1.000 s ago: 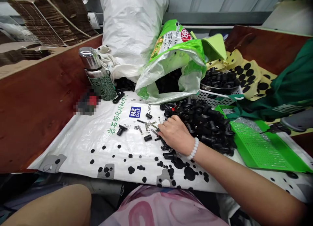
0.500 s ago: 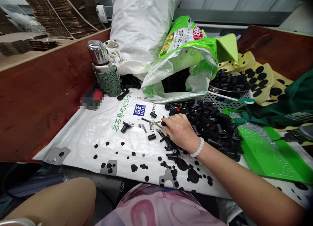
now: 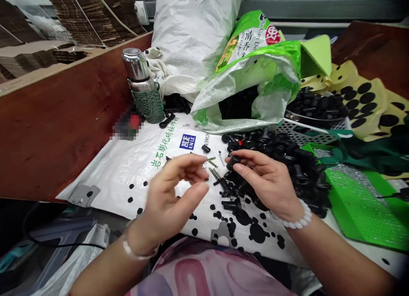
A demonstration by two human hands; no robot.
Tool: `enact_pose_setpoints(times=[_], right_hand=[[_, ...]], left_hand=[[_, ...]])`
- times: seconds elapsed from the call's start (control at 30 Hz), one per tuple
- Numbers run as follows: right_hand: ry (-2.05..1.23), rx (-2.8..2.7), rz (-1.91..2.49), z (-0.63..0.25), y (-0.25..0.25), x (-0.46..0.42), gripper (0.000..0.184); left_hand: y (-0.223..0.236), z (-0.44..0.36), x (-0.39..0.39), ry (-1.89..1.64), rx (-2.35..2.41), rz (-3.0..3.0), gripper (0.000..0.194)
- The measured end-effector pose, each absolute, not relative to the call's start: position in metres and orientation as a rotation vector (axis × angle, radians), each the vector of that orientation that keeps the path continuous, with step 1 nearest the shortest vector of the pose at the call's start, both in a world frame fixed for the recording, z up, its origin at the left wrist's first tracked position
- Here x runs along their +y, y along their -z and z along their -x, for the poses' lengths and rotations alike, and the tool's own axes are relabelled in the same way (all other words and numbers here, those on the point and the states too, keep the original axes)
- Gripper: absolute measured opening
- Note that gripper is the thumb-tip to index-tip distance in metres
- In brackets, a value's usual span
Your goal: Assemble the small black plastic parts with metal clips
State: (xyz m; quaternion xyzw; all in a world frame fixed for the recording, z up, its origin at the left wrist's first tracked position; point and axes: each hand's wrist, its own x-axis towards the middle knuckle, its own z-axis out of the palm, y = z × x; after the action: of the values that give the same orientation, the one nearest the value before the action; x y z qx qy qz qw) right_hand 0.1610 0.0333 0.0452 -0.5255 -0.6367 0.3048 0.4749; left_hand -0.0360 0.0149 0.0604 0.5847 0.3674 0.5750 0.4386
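Note:
Between the thumb and fingers of my right hand [image 3: 271, 181] is a small black plastic part [image 3: 234, 162], held just above the white sheet [image 3: 111, 172]. My left hand [image 3: 175, 193] hovers over the sheet to the left, fingers curved and apart from the thumb, with nothing in it. Between the two hands lie thin metal strips [image 3: 211, 161] and a short black sleeve [image 3: 206, 149]. A large heap of black plastic parts [image 3: 297, 163] spreads behind and beside my right hand. A black part with a metal piece [image 3: 231, 205] rests nearer to me.
A steel flask [image 3: 140, 82] stands at the left by the wooden side board [image 3: 79, 112]. Behind the heap, a green rice bag [image 3: 249, 95] gapes with black parts inside. A green tray [image 3: 361, 206] with small metal pieces and a white basket [image 3: 297, 132] are on the right.
My left hand has come into view from below and lifted over the sheet. My right hand has risen from the heap's edge with a black plastic part. The view has shifted left.

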Motion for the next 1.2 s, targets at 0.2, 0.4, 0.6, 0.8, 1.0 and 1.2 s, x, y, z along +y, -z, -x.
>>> enact_pose_setpoints(times=[0.2, 0.4, 0.6, 0.8, 1.0, 1.2], right_hand=[[-0.894, -1.531, 1.178, -0.133, -0.042, 0.030, 0.017], [-0.705, -2.018, 1.225, -0.136, -0.034, 0.041, 0.015], [-0.096, -2.786, 1.325, -0.133, -0.025, 0.050, 0.021], [-0.192, -2.763, 1.247, -0.132, -0.031, 0.058, 0.018], [-1.338, -1.644, 1.131, -0.138, -0.038, 0.050, 0.014], [-1.682, -1.053, 1.016, -0.132, -0.031, 0.034, 0.014]], left_hand=[[-0.016, 0.014, 0.028, -1.329, 0.935, -1.724, 0.043], [-0.001, 0.037, 0.027, -1.330, 1.112, -1.762, 0.031], [0.009, 0.048, 0.019, -1.205, 1.116, -1.272, 0.028], [0.008, 0.048, 0.014, -1.161, 0.995, -1.068, 0.025], [0.007, 0.046, 0.014, -1.139, 0.867, -0.947, 0.030], [0.005, 0.038, 0.016, -1.140, 0.774, -0.683, 0.030]])
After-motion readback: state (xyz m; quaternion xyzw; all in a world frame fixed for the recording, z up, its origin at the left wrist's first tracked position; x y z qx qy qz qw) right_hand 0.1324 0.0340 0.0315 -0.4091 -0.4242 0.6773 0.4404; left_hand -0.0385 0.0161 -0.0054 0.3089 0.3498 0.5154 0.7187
